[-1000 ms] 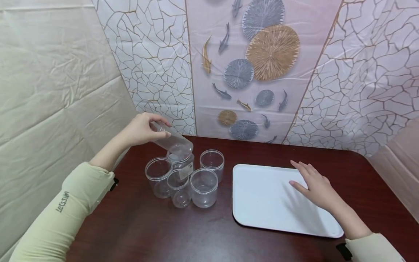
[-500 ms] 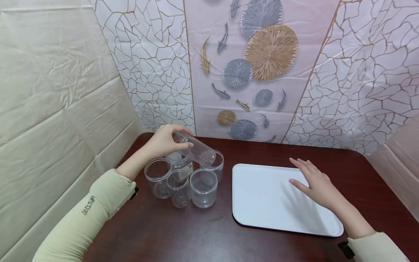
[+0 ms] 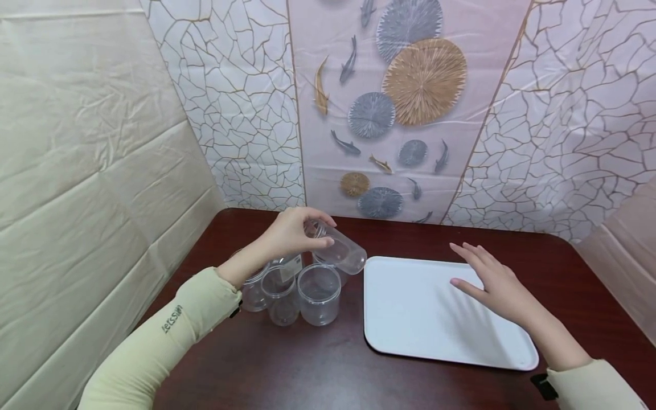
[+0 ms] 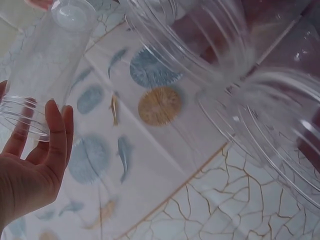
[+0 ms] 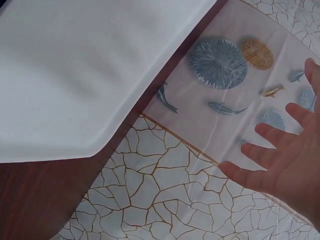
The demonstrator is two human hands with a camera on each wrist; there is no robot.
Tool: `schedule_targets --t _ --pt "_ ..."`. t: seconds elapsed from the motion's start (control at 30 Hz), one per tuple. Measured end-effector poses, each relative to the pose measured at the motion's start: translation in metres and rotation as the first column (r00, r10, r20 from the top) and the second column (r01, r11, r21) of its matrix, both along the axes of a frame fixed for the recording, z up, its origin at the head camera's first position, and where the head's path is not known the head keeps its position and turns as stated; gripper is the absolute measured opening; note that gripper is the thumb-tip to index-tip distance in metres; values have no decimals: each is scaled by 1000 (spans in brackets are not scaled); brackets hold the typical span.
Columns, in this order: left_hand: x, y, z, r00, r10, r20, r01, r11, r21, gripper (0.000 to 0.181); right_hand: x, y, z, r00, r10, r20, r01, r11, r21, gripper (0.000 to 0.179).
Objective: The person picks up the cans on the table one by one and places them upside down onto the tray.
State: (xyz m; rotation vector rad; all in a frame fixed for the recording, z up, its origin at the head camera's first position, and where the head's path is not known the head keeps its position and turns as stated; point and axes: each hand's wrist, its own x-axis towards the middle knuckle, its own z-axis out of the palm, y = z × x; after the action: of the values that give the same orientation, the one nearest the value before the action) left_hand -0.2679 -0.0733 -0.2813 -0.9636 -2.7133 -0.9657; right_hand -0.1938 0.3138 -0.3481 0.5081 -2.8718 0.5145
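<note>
My left hand [image 3: 297,232] grips a clear plastic jar [image 3: 346,251] by its threaded mouth end. The jar is tilted, with its base toward the right, near the left edge of a white tray [image 3: 435,319]. In the left wrist view the fingers of the left hand [image 4: 37,160] curl round the ribbed neck of the tall jar [image 4: 47,60]. Over the tray hovers my right hand [image 3: 494,285], its fingers spread and nothing in it. The right wrist view shows the same hand [image 5: 287,150] with extended fingers.
Several clear jars stand clustered left of the tray, including a wide one [image 3: 319,296] and a narrower one [image 3: 281,296] in front. One at the back is partly hidden by the left hand and held jar. A patterned cloth [image 3: 328,142] hangs behind the dark table [image 3: 318,364].
My left hand has carried the tilted jar rightward and somewhat lower, from above the jar cluster to the tray's left edge. The right hand has barely moved.
</note>
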Motion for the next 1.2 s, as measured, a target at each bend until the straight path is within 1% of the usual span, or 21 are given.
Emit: schedule_targets --t 0.17,0.23,0.4,0.6,0.73,0.9,1.07,1.2 --pt "1 10 -4 1000 4 22 -4 1000 6 28 -1 -1 1 999 25 -24 -26 999 -27 73" --pt "1 15 -6 1000 1 14 -1 1000 11 29 -1 -3 2 999 34 -31 -35 999 -33 74" --pt "3 28 -12 999 -35 -26 36 999 1 29 -2 -8 5 998 60 -21 -61 997 -56 75" --pt "6 40 -19 997 -83 -11 83 997 -4 29 -2 -19 9 995 93 24 -90 991 -104 80" --pt "7 49 -20 995 -93 -36 92 995 -28 30 -4 -26 12 991 123 56 -115 985 -130 87" --pt "9 60 -21 994 -98 -53 96 995 -41 31 -8 -35 16 987 156 47 -148 979 -143 91" --pt "12 71 -21 995 -87 -48 84 995 -60 31 -12 -47 18 978 203 43 -192 963 -189 89" --pt "15 80 -20 994 -108 -29 106 992 -67 33 -15 -57 19 972 231 39 -218 954 -203 90"
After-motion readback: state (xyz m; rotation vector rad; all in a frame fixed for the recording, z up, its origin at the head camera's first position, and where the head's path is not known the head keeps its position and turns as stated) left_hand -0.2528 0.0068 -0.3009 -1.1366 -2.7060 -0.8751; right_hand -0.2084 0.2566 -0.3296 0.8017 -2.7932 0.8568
